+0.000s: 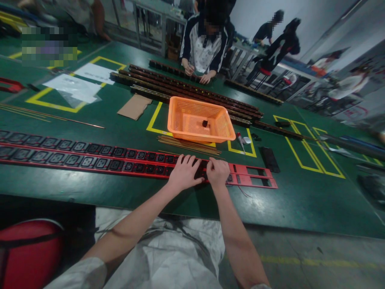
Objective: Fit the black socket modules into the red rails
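Observation:
A long red strip (90, 160) set with several black sockets lies along the near side of the green table (300, 200). Both my hands rest on its right part. My left hand (184, 172) lies on the strip with fingers pressed down on a black socket piece (201, 171). My right hand (217, 171) is curled, its fingers pressing the same piece from the right. Beyond my hands, the strip's right end (255, 176) shows empty rectangular openings.
An orange basket (192, 105) with a small black part (205, 123) stands behind the strip, thin brass rods (189, 144) in front of it. Dark strips (186, 90) lie further back, where another person works. Cardboard (134, 106), papers (72, 86) and a black plate (269, 159) lie around.

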The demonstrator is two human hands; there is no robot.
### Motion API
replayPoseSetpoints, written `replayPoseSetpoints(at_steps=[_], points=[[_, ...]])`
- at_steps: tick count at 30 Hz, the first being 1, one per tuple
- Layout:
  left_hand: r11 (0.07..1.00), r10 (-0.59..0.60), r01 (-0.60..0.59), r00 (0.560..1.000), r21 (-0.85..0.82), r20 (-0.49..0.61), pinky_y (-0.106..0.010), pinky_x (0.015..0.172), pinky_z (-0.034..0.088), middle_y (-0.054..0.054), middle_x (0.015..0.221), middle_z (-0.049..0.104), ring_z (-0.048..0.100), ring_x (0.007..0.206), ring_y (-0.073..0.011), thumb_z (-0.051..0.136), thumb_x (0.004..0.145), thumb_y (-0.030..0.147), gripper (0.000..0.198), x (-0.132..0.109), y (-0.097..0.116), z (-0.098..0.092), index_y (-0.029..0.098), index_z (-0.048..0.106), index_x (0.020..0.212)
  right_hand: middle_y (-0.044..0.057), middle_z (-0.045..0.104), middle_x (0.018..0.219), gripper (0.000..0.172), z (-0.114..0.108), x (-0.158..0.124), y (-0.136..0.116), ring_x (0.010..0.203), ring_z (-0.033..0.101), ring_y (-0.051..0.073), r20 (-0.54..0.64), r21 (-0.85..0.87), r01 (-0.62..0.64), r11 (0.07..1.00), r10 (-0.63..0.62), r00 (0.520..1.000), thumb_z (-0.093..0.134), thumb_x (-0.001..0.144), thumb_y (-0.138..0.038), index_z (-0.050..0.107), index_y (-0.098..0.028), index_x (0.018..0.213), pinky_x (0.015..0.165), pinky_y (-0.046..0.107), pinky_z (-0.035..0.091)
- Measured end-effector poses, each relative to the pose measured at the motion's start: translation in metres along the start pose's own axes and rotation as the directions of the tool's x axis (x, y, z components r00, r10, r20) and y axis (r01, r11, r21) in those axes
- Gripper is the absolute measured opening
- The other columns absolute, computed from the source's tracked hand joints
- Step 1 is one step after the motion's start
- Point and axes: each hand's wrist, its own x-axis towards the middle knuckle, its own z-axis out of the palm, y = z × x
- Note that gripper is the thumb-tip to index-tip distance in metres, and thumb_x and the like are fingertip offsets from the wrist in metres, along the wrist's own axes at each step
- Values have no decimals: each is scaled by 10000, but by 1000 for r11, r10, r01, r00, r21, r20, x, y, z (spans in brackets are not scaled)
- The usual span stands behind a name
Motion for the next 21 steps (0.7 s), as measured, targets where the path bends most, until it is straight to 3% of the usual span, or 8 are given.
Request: replayPoseSetpoints(at_steps=[8, 14, 21], points=[[1000, -6, 6, 1000, 2, -4, -539, 1176, 289, -145, 1432, 560, 467, 1321, -348, 599, 855, 654, 740, 0, 0, 3, 197, 524, 1432, 82, 734, 796, 297, -5, 0, -2, 771, 649, 199, 20, 22, 54, 998, -55, 998, 456, 969, -199, 752, -172, 959, 820, 373, 444], [1000, -3, 4, 1000, 10, -19, -531, 1183, 279, -146, 1430, 570, 478, 1316, -336, 569, 878, 651, 717, -1, 1, 1, 201, 529, 1435, 68, 702, 876, 245, -14, 5, -7, 889, 591, 201, 208, 72, 194, 978, -205, 956, 502, 948, -191, 736, -203, 877, 824, 350, 423], [1000, 3, -3, 999, 7, -34, -534, 1184, 283, -154, 1432, 572, 476, 1319, -340, 565, 881, 650, 715, -2, 0, 3, 195, 538, 1431, 68, 676, 888, 282, -18, 7, -10, 900, 561, 200, 239, 99, 201, 975, -219, 946, 504, 977, -246, 703, -214, 779, 827, 338, 442]])
